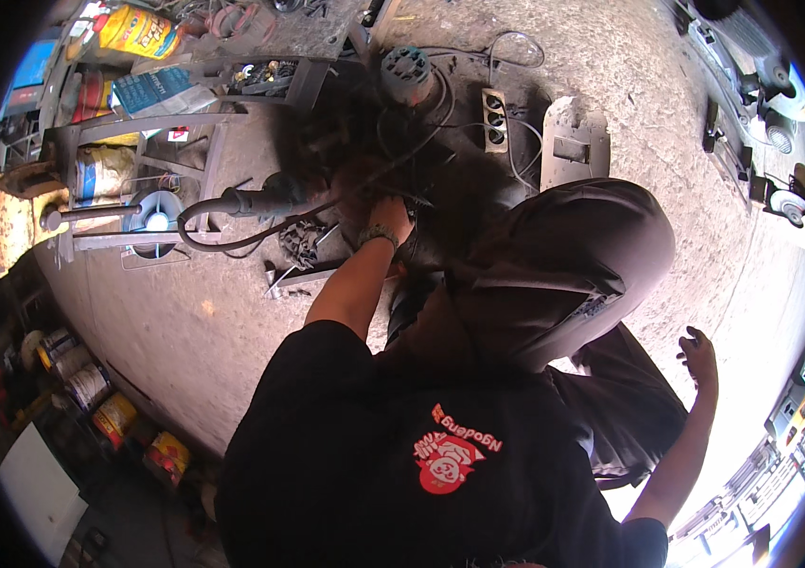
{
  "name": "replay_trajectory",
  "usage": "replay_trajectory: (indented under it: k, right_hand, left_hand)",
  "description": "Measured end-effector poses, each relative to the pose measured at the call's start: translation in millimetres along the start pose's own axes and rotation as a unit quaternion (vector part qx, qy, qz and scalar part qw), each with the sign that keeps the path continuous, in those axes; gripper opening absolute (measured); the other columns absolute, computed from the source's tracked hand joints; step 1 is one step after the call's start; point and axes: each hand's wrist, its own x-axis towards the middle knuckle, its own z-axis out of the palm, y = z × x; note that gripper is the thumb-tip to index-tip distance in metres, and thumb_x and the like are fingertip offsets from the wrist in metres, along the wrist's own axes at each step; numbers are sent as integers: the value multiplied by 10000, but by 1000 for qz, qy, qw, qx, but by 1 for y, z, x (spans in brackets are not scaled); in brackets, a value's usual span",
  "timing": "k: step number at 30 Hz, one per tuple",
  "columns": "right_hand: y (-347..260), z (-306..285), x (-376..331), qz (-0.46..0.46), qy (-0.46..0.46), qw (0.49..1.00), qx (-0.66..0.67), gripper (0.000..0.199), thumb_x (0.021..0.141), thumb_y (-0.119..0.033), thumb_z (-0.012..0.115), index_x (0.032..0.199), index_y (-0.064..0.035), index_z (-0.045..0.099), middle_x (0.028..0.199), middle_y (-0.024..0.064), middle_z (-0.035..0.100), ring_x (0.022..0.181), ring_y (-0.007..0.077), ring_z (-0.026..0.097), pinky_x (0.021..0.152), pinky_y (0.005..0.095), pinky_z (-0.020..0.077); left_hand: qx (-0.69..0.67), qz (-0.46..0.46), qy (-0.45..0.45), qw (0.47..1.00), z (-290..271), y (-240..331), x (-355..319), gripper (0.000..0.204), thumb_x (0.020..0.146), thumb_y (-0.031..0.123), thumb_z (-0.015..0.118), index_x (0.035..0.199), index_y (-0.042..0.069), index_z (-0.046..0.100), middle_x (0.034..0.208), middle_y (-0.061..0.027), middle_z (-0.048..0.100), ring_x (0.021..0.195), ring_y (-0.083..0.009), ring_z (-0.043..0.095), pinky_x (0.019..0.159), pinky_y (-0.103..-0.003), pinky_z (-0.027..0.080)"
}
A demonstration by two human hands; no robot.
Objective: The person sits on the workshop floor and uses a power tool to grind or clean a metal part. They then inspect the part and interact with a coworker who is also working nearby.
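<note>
My left hand (391,220), with a bracelet at its wrist, reaches down to a dark, greasy workpiece in deep shadow. The fingers curl in against it; what they grip is too dark to make out. Left of this hand lies a grey-green power tool (265,199) with a thick looping cable. A crumpled patterned rag (300,242) and a metal bar (312,273) rest on the floor close by. Out to the right, away from everything, my right hand (700,357) hangs above the floor, fingers apart and slightly bent, with nothing visible in it. My dark trousered knee is raised between the hands.
Beyond the workpiece stand a green round machine (406,74), a socket strip (494,121) with cords, and a pale slotted plate (577,156). Metal frames (208,175) with tins and boxes fill the left. A rusty yellow block (28,222) on a rod juts in. Machines line the right.
</note>
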Motion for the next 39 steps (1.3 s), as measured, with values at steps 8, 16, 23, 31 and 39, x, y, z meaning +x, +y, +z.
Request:
replay_trajectory:
  k: [8, 16, 23, 31, 39]
  right_hand:
    - [0, -1, 2, -28, 7, 1000, -9, 536, 924, -191, 633, 1403, 16, 508, 1031, 160, 713, 754, 190, 686, 641, 314, 523]
    - [4, -3, 11, -47, 4, 999, -25, 530, 925, -199, 639, 1397, 6, 513, 1037, 159, 703, 747, 196, 690, 626, 317, 525]
    - [7, -4, 14, -53, 1, 999, -5, 555, 906, -202, 655, 1393, 21, 509, 992, 162, 691, 750, 206, 693, 636, 326, 525]
    - [-5, -6, 5, -90, 30, 995, -7, 528, 893, -168, 671, 1345, 69, 534, 966, 193, 713, 732, 225, 707, 714, 340, 551]
    - [-12, -12, -6, -123, 70, 990, -19, 554, 899, -204, 681, 1349, 80, 525, 974, 217, 728, 743, 239, 718, 712, 355, 550]
  left_hand:
    - [-153, -56, -20, 986, -43, -9, -28, 610, 727, 411, 792, 1145, -8, 647, 1117, -247, 675, 1081, -382, 651, 949, -439, 524]
    - [-293, -123, -108, 942, -59, -63, -70, 540, 697, 474, 806, 1019, 46, 735, 938, -130, 740, 853, -267, 715, 794, -379, 558]
    - [-472, -229, -254, 813, -76, -103, -145, 385, 830, 322, 779, 1059, 19, 718, 920, -72, 726, 747, -135, 677, 646, -295, 536]
    - [-439, -52, -97, 892, -142, -77, -204, 517, 751, 232, 824, 1194, 24, 655, 1040, -100, 718, 974, -173, 669, 875, -324, 529]
    - [-508, 124, 174, 834, -251, 43, -167, 500, 802, 113, 811, 1240, 13, 593, 1153, -77, 682, 1038, -157, 648, 920, -323, 524]
